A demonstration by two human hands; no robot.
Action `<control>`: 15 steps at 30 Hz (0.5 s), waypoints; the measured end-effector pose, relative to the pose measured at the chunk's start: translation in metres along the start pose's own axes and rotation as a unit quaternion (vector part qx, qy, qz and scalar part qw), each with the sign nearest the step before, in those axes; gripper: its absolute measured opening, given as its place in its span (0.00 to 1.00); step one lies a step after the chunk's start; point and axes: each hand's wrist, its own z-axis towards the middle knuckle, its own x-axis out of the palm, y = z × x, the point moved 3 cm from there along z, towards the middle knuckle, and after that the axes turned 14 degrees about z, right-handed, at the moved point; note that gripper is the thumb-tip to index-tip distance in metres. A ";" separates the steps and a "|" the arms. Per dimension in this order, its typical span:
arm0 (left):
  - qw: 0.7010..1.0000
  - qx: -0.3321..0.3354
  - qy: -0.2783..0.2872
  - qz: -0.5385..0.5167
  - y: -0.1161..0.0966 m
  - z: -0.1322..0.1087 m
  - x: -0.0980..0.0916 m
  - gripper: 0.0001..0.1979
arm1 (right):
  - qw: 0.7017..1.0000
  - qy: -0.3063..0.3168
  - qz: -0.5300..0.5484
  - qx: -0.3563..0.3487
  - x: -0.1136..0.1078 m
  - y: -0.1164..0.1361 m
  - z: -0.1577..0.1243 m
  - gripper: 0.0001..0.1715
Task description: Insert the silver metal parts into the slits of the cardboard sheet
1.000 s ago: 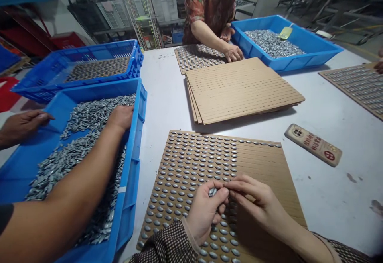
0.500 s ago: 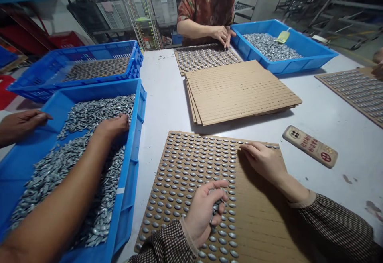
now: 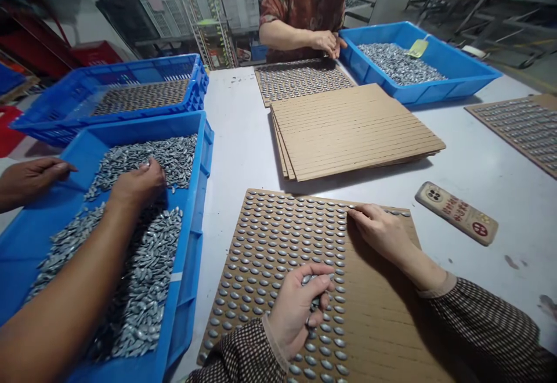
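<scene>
My left hand (image 3: 300, 307) is curled around several small grey metal pieces (image 3: 314, 302), pointed oval in shape, above a cardboard sheet (image 3: 374, 319). Thumb and forefinger meet at the top of that handful. Rows of the same oval pieces (image 3: 270, 235) cover the sheet's left and middle part, while its right part is bare, with slits. Near the sheet's far edge, my right hand (image 3: 383, 235) is pinched, fingertips down at the end of the rows. A metal piece shows at those fingertips, mostly hidden by them.
At left, a co-worker's hand (image 3: 139, 185) reaches into a blue tray (image 3: 187, 267) of loose metal pieces. Stacked cardboard sheets (image 3: 352, 127) lie ahead, a phone (image 3: 456, 212) at right. Across the table, another person (image 3: 300, 17) works beside a second blue tray (image 3: 456, 84).
My right fingertips have bent down slightly at the same place. In my left hand the thumb has shifted a piece toward the fingertips. The co-worker's hand moved left within the tray.
</scene>
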 end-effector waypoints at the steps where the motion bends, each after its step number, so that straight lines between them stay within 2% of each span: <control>1: 1.000 0.005 0.000 -0.002 0.000 0.000 0.000 0.18 | 1.000 0.000 0.001 0.000 -0.001 0.001 0.000 0.17; 4: 1.000 0.012 -0.009 -0.008 0.000 -0.001 -0.001 0.16 | 0.996 -0.039 0.068 0.035 -0.013 0.012 -0.002 0.14; 6: 1.000 0.016 -0.015 -0.008 0.000 -0.001 -0.001 0.16 | 0.973 -0.046 0.207 0.089 -0.023 0.028 -0.007 0.12; 7: 1.000 0.019 -0.016 -0.007 0.000 -0.001 -0.001 0.16 | 0.947 -0.025 0.298 0.118 -0.026 0.039 -0.010 0.11; 9: 0.999 0.029 -0.011 -0.005 0.000 -0.001 0.000 0.16 | 0.864 0.060 0.471 0.169 -0.027 0.065 -0.017 0.11; 11: 0.999 0.039 -0.001 0.000 0.002 -0.001 0.002 0.15 | 0.785 0.107 0.576 0.200 -0.027 0.088 -0.023 0.12; 13: 0.999 0.043 0.008 0.008 0.003 -0.001 0.003 0.14 | 0.749 0.101 0.617 0.217 -0.027 0.101 -0.027 0.11; 15: 0.999 0.040 0.014 0.008 0.002 -0.002 0.005 0.14 | 0.742 0.085 0.626 0.224 -0.027 0.105 -0.030 0.10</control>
